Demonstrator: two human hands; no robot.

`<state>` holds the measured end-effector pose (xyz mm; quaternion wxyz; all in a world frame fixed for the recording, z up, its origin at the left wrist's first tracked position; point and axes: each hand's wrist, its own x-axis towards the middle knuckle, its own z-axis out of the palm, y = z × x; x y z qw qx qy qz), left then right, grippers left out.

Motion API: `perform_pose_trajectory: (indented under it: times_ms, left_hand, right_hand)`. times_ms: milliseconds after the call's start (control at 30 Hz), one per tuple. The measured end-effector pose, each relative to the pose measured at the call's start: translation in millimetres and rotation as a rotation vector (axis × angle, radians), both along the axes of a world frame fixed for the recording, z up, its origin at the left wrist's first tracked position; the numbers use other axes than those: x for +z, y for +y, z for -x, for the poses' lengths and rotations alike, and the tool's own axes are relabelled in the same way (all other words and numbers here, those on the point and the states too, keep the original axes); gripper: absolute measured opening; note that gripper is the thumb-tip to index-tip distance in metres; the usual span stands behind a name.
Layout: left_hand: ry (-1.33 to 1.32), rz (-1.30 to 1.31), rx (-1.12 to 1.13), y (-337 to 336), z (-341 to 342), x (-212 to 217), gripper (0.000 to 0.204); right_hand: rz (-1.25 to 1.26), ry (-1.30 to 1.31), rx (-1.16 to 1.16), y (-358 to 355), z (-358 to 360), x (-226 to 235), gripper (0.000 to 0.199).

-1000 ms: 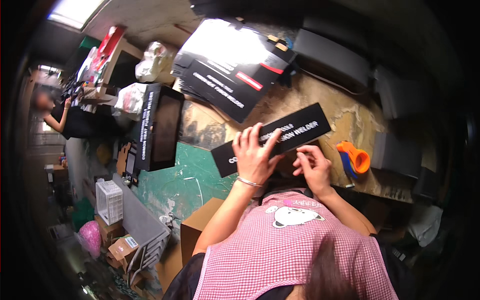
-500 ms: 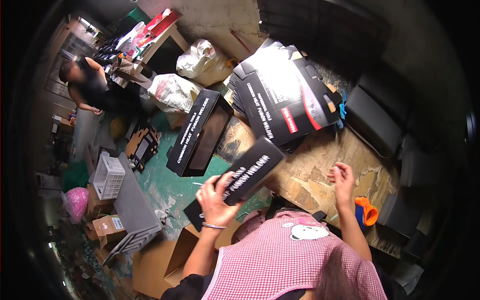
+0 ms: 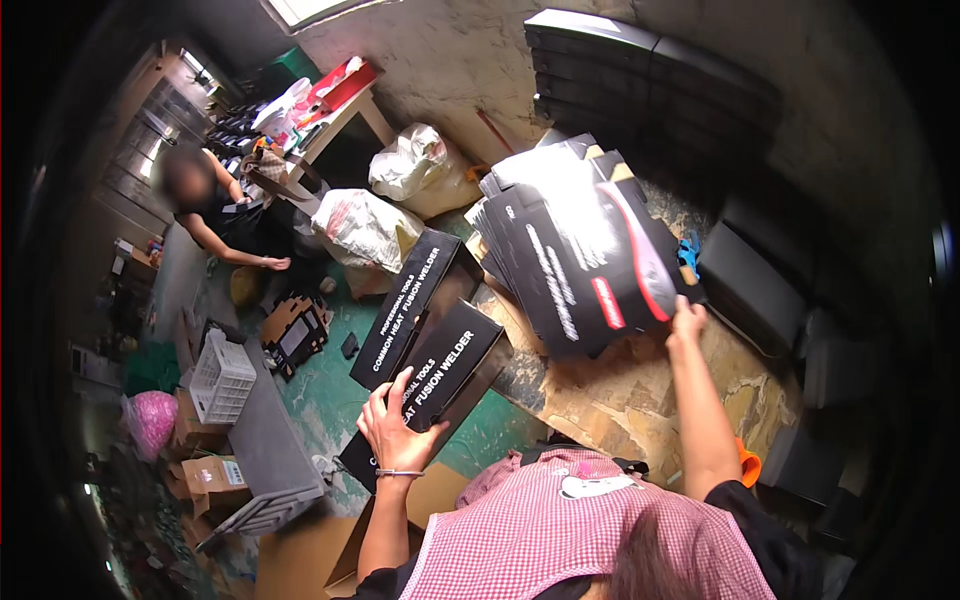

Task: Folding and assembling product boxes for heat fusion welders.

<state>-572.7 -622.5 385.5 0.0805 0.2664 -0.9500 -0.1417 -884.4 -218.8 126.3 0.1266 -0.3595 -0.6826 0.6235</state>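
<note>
My left hand [image 3: 400, 430], with a bracelet at its wrist, is closed on a long black printed box [image 3: 462, 345] held tilted over the green floor. Another black printed box [image 3: 405, 315] stands just beyond it, partly hidden by the held one. To the right, my right hand [image 3: 686, 325] pinches the near right corner of a flattened black box [image 3: 560, 290] with a red curved picture on it. This lies on top of a stack of flattened boxes [image 3: 497, 240] on the worn wooden table [image 3: 640, 390].
An open brown carton [image 3: 300, 550] sits below my left forearm. An orange ring-shaped object [image 3: 748, 465] shows beside my right arm. Black cases [image 3: 750, 285] line the right side. White sacks [image 3: 365, 230] stand beyond the table, and a person [image 3: 195, 200] works at far left.
My right hand has reached forward from above the bare tabletop and taken hold of the top flattened box's corner. My left hand has shifted slightly left with the box. The view has tilted.
</note>
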Motion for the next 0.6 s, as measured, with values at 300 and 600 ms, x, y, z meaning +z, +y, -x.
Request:
perform_pose_trajectory:
  times_ms: [300,600]
  left_hand:
    - [0.177,0.194,0.001,-8.5,79.9,-69.1,0.092]
    - [0.319,0.009,-0.328,31.8,117.7,-87.9,0.083]
  right_hand:
    - [0.530,0.461,0.051,174.2,-47.2,132.3,0.044]
    - [0.311,0.521,-0.002,222.4,-207.6,205.6,0.046]
